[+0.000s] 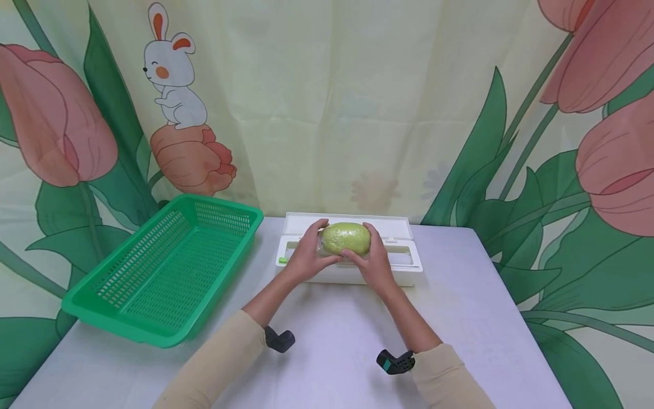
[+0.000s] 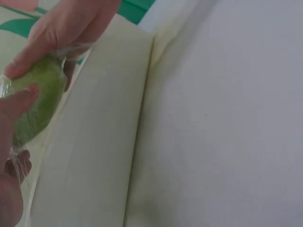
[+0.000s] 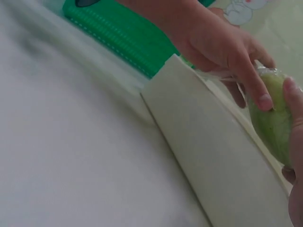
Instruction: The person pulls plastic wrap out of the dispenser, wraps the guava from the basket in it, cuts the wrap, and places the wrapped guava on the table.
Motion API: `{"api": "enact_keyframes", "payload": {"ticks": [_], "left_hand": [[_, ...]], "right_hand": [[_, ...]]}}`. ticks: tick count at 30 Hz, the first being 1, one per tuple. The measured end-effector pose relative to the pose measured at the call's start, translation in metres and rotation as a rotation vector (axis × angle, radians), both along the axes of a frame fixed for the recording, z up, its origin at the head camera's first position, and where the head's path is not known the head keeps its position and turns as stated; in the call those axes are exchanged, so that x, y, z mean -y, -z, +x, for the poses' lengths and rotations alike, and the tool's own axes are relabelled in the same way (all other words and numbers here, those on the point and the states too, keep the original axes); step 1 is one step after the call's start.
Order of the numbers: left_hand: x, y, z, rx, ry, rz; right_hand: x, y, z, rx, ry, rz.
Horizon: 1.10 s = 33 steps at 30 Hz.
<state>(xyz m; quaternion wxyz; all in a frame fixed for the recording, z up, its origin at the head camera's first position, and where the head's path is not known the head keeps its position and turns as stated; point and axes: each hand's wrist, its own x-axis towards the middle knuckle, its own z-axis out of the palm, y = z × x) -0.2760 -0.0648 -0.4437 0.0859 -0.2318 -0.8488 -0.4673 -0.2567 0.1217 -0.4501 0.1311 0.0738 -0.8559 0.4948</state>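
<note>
A green oval fruit (image 1: 346, 238), wrapped in shiny clear plastic film, is held between both hands above the white box. My left hand (image 1: 306, 255) grips its left end, thumb along the near side and fingers round the far side. At the other end, my right hand (image 1: 377, 262) holds it the same way, and the thumb tips nearly meet. Both thumbs press on the film in the left wrist view, where loose film (image 2: 75, 51) trails from the fruit by the left hand. Under the hands sits a white film dispenser box (image 1: 334, 276) with its lid (image 1: 347, 218) raised.
A green perforated plastic basket (image 1: 168, 278) stands on the left of the white-covered table (image 1: 327, 352). The box has a small green slider (image 1: 283, 260) at its left end. Behind the table hangs a curtain (image 1: 327, 113) printed with tulips and a rabbit.
</note>
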Motion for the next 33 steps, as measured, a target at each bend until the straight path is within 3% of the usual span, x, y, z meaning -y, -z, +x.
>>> {"api": "enact_keyframes", "payload": {"ticks": [4, 10, 14, 20, 25, 33], "left_hand": [[0.002, 0.005, 0.002, 0.031, -0.055, 0.023], [0.002, 0.010, 0.003, 0.052, -0.072, 0.012], [0.002, 0.010, 0.004, 0.066, -0.088, 0.018], [0.003, 0.010, 0.008, 0.059, -0.083, 0.044], [0.005, 0.008, 0.010, 0.027, -0.077, 0.036], [0.006, 0.002, 0.009, 0.022, -0.070, 0.060]], "right_hand": [[-0.003, 0.000, 0.000, -0.012, -0.007, 0.003], [-0.014, 0.001, 0.003, -0.069, -0.012, 0.063], [-0.019, 0.003, 0.006, -0.054, -0.004, 0.044], [-0.021, 0.009, 0.009, -0.105, 0.062, 0.029], [-0.021, 0.011, 0.009, -0.167, 0.064, 0.003], [-0.020, 0.004, 0.009, -0.122, 0.068, -0.023]]}}
